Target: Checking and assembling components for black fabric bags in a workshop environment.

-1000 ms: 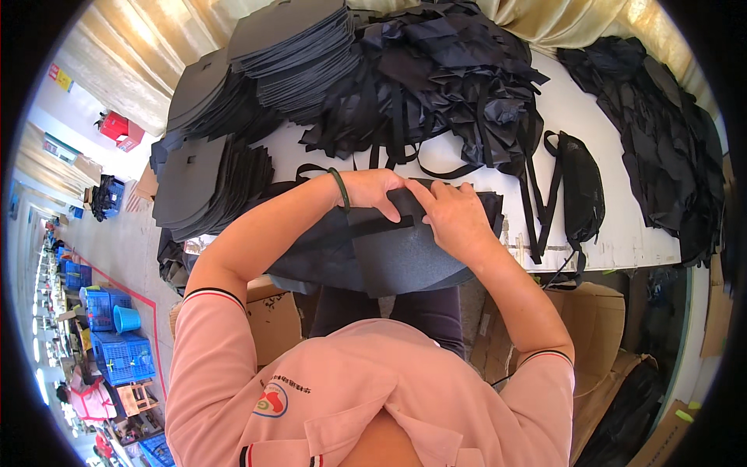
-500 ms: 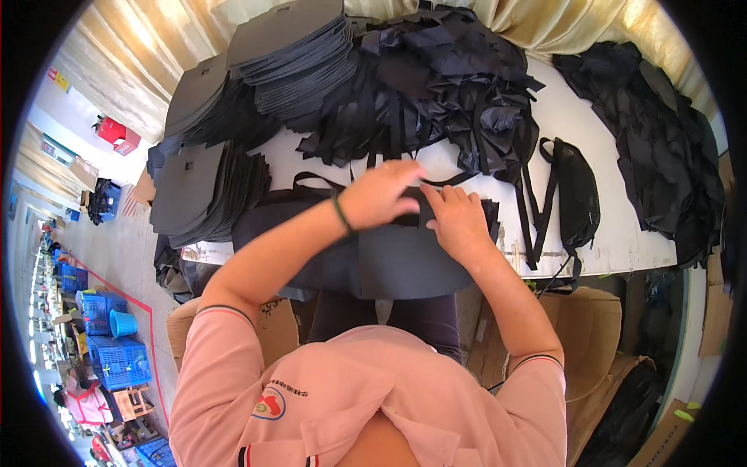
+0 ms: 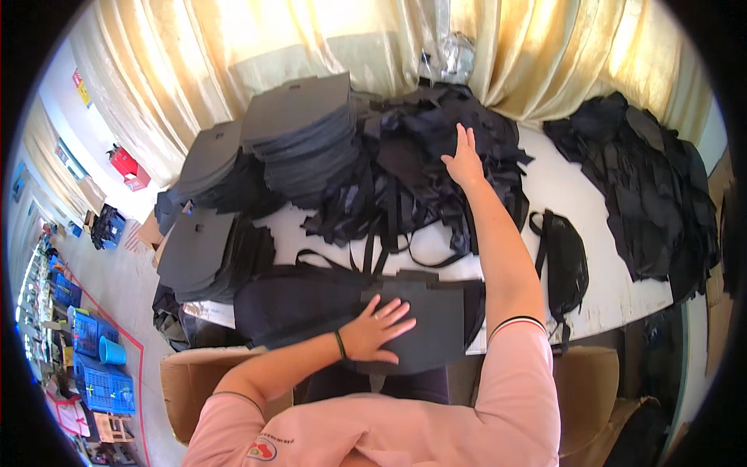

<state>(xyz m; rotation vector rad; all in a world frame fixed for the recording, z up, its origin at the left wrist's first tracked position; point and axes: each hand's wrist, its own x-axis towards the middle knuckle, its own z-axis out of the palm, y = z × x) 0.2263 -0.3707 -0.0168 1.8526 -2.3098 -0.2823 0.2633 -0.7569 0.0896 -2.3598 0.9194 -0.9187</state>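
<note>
My left hand (image 3: 377,325) lies flat, fingers spread, on a dark grey stiff panel (image 3: 436,327) that rests on a black fabric piece (image 3: 296,303) at the near edge of the white table (image 3: 568,194). My right hand (image 3: 464,159) reaches far across the table, fingers apart, and touches the top of a heap of black fabric pieces with straps (image 3: 420,171). Nothing is gripped in either hand.
Tall stacks of grey panels (image 3: 303,132) stand at the back left, lower stacks (image 3: 206,249) nearer. A finished black waist bag (image 3: 564,261) lies to the right, another black fabric heap (image 3: 654,202) beyond it. Cardboard boxes (image 3: 191,373) sit under the table. Curtains (image 3: 545,47) hang behind.
My right hand left the panel and reached forward onto the fabric heap. My left hand slid down and now presses the panel flat on the table's near edge.
</note>
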